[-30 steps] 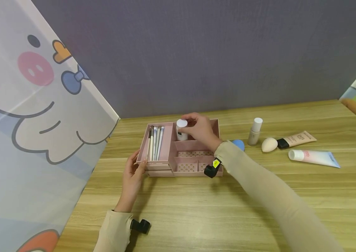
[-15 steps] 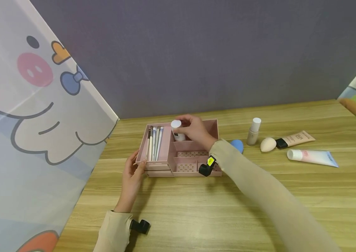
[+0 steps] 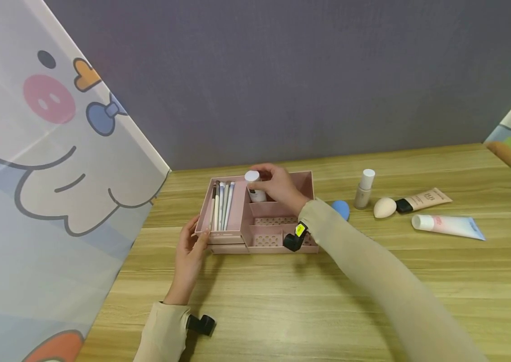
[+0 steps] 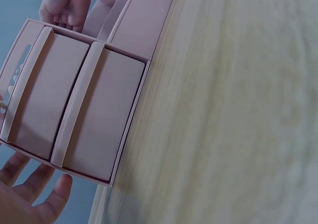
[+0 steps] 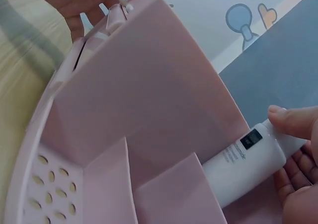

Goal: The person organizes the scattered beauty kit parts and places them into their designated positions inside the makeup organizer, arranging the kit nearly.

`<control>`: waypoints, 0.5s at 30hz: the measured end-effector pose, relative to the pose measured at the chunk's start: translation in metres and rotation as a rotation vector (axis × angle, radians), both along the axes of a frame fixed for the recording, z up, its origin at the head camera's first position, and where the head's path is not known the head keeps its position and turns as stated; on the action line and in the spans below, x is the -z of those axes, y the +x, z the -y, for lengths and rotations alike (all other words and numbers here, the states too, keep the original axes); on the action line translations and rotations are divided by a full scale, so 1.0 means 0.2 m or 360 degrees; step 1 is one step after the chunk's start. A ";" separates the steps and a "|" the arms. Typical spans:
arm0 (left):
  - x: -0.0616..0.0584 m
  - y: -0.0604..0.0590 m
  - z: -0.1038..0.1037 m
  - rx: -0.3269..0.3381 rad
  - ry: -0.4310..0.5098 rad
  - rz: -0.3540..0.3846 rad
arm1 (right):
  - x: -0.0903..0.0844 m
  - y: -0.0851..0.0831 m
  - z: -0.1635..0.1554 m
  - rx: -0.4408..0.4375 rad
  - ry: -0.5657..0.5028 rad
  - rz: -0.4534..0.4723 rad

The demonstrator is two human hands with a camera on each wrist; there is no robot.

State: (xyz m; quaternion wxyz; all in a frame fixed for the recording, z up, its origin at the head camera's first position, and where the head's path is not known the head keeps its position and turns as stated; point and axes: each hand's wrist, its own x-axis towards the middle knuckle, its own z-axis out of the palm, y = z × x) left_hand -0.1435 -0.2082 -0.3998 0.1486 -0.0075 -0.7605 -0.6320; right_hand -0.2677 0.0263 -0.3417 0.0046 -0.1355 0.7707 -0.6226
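Fingers of the left hand lie fairly straight against the pink organizer at its near-left corner, about eight o'clock on the box; the grip is loose and only touches the wall. In the left wrist view the palm stays spread just below the drawer fronts. Next along, the long left compartment holds a row of makeup brushes lying side by side. Now the right hand: its grip is narrow, thumb and fingertips pinching the white bottle near its white cap, upright in the back compartment at roughly twelve o'clock on the organizer. The right wrist view shows the thumb pressed on the bottle's neck and the body resting against a pink divider. The perforated front compartments sit under the right forearm. Further right on the counter: a blue sponge just beside the box at three o'clock, a small beige bottle, a cream sponge, a beige tube, then a white tube.
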 end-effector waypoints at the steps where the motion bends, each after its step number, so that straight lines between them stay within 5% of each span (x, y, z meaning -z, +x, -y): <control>1: 0.00 0.00 0.00 0.0001 -0.0002 -0.0003 | 0.00 0.00 0.00 -0.0013 0.0013 -0.0008; 8: 0.00 0.00 0.01 -0.0001 -0.0019 -0.0017 | -0.03 -0.01 -0.04 -0.0149 0.0090 -0.0063; 15: 0.00 0.00 0.01 0.0013 -0.0007 -0.0013 | -0.07 0.01 -0.10 -0.0200 -0.0025 -0.0047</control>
